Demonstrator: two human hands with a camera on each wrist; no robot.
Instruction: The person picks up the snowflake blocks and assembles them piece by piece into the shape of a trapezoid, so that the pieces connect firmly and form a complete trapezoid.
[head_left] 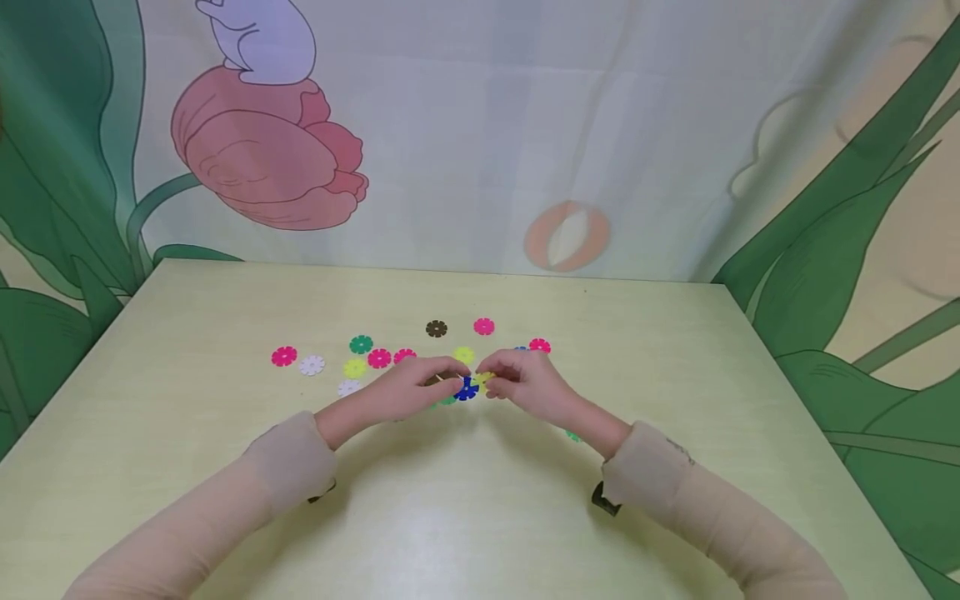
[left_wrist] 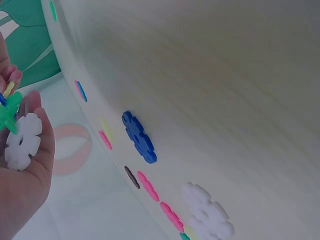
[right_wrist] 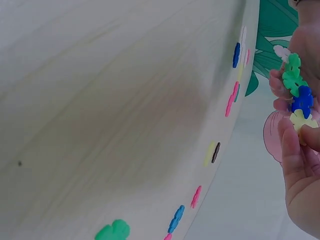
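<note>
Right fingers (right_wrist: 290,147) pinching yellow disc (right_wrist: 299,119) — at the tips, left fingers (right_wrist: 277,86) curled round green discs (right_wrist: 291,79)

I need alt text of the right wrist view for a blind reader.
The right hand pinches a yellow flower-shaped disc in a row with blue, green and white ones; the left hand holds the other end. More coloured discs lie on a pale table.

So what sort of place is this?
Perhaps a children's play corner, or a filming spot dressed as one: a pale table, colourful notched discs scattered on it, and behind it a cloth backdrop printed with a pink flower and leaves.
</note>
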